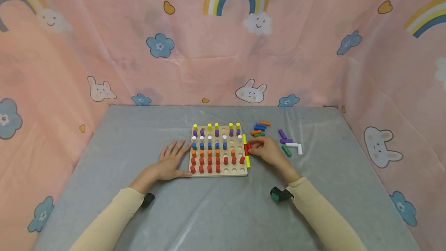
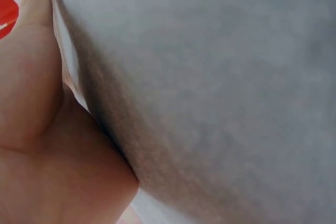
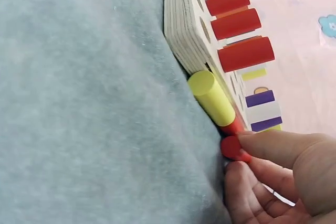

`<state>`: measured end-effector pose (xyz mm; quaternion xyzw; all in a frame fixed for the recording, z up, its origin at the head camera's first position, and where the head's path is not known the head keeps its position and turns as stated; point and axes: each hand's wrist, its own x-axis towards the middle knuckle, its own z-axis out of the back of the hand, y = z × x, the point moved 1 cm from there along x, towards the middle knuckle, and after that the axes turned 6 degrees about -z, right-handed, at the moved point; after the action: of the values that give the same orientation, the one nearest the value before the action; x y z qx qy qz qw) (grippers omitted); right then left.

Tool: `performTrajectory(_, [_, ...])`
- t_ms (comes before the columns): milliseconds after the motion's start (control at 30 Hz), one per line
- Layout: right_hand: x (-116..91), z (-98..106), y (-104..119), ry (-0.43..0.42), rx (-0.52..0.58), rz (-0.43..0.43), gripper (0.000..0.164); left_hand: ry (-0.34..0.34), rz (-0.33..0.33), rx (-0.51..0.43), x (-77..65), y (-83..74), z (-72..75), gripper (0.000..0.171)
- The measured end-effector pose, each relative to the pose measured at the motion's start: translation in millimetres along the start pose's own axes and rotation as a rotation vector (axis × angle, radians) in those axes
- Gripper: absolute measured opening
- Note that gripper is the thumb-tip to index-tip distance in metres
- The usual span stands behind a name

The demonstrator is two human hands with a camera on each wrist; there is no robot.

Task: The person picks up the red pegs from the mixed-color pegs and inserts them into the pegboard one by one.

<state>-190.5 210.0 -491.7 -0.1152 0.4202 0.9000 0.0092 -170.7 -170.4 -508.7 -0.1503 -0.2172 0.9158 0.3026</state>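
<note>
A wooden pegboard (image 1: 230,174) lies on the table with upright pegs in rows of yellow, purple, white, blue, orange and red; some holes are bare. Against its left side rests my left hand (image 1: 170,164), fingers spread and thumb at the near corner. At the right side, my right hand (image 1: 267,150) pinches a red peg (image 3: 231,148) between thumb and fingers, low by the cloth. Beside that edge lie a yellow peg (image 3: 210,95) and another red one (image 1: 246,149), end to end along the board.
Loose pegs lie right of the board: blue ones (image 1: 260,127), orange ones (image 1: 265,123), purple ones (image 1: 282,134), white ones (image 1: 300,149) and green ones (image 1: 286,150). A grey cloth (image 1: 223,212) covers the table; a pink printed curtain (image 1: 195,73) hangs behind.
</note>
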Motion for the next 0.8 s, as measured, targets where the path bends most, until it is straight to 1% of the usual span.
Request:
performTrajectory(133, [-1.2, -0.6, 0.9, -0.007, 0.004, -0.009, 0.036, -0.001, -0.002, -0.001, 0.8, -0.2, 0.3, 0.107])
performTrajectory(267, [-4.0, -1.0, 2.3, -0.019, 0.019, 0.004, 0.036, 0.000, -0.004, -0.008, 1.0, 0.5, 0.4, 0.107])
performTrajectory(500, [-7.0, -1.9, 3.4, -0.031, 0.084, -0.001, 0.036, 0.007, 0.002, -0.009, -0.6, 0.0, 0.4, 0.107])
performTrajectory(700, [-7.3, -1.7, 0.5, -0.051, 0.113, 0.009, 0.036, 0.011, 0.009, -0.008, -0.7, -1.2, 0.9, 0.107])
performTrajectory(800, [-9.7, 1.1, 4.4, -0.064, 0.116, 0.015, 0.037, 0.007, 0.007, -0.013, -0.7, -1.0, 1.4, 0.107])
